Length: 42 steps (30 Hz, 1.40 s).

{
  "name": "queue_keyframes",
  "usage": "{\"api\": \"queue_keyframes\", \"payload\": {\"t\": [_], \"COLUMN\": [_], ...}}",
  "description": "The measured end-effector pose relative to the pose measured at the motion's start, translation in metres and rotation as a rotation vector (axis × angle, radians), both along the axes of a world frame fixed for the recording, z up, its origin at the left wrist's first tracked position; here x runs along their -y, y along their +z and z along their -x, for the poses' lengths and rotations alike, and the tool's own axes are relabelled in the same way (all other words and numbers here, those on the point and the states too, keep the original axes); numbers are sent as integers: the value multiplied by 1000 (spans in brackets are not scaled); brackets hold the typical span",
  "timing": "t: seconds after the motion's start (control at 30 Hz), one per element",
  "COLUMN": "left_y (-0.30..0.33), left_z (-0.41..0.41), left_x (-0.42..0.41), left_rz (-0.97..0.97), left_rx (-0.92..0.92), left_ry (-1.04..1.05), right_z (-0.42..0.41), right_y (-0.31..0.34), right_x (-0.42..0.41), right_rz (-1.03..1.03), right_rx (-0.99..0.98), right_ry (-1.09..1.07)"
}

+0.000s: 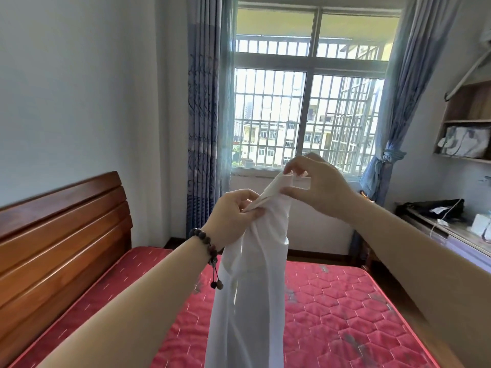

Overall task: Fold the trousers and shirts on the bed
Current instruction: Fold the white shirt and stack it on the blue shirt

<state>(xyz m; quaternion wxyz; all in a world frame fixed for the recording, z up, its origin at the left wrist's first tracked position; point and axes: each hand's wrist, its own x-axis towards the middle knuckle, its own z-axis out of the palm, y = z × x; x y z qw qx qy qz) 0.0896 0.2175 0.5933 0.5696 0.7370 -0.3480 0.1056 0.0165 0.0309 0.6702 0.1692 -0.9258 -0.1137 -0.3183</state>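
Two hands lift a white garment above the bed.
Left hand and right hand fingers pinch its top edge; cloth hangs straight below them.

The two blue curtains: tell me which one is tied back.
The right-hand blue curtain is tied back, gathered by a knotted band low beside the barred window. The left-hand blue curtain hangs straight and loose.

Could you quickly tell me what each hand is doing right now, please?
Left hand: pinches the white garment.
Right hand: pinches its top edge.
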Motion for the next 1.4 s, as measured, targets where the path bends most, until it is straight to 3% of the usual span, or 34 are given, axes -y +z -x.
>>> {"api": "queue_keyframes", "payload": {"t": [0.1,0.2,0.3,0.4,0.47,0.63,0.8,0.93,1.1,1.27,1.4], "left_y": [0,-2,-4,-8,-11,-35,-61,-66,-54,-28,-28], "left_z": [2,3,3,2,2,16,27,30,2,-15,-14], "left_x": [-2,-1,0,1,-1,-11,4,25,9,-7,-9], "left_rz": [-13,-27,-31,28,23,-206,-467,-389,-163,-146,-128], "left_rx": [18,45,37,36,150,451,424,328,242,295,207], "left_ry": [-86,-126,-152,-120,18,283,425,428,226,167,91], "right_z": [2,-2,-7,-11,-14,-17,-21,-20,-3,9,14], "right_y": [15,26,33,31,30,33,38,40,49,49,54], "right_x": [2,-3,-5,-6,-7,-5,-11,-21,1,19,15], "right_rz": [180,273,341,342,311,256,290,323,336,361,315], "right_rx": [-214,-467,-551,-490,-403,-235,-182,-170,-290,-336,-376], "right_ry": [186,168,143,154,129,-4,-165,-213,-174,-196,-111]}}
